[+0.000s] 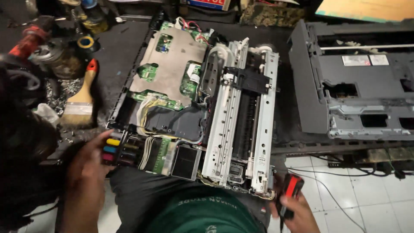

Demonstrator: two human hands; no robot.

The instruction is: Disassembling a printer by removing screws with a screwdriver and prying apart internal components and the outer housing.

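Two hands at the opened printer [202, 108], which sits on the dark counter [116, 47] w/ its near end at the person's lap. Left hand [88, 166] rests on the ink tank block [118, 151] at the near-left corner, fingers loosely curled against it. Right hand [295, 209], fingers closed round a red-black screwdriver [290, 195], near the frame's right corner. Paintbrush [82, 97] lies left; grey printer cover [353, 82] right.

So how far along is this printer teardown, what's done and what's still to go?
Done: the grey outer cover is off and lies to the right, leaving the printer chassis bare, with circuit boards and metal rails exposed. In hand: the left hand steadies the corner by the coloured ink tanks; the right hand grips a red and black screwdriver. Left: boards, wiring and carriage rail are all still mounted.
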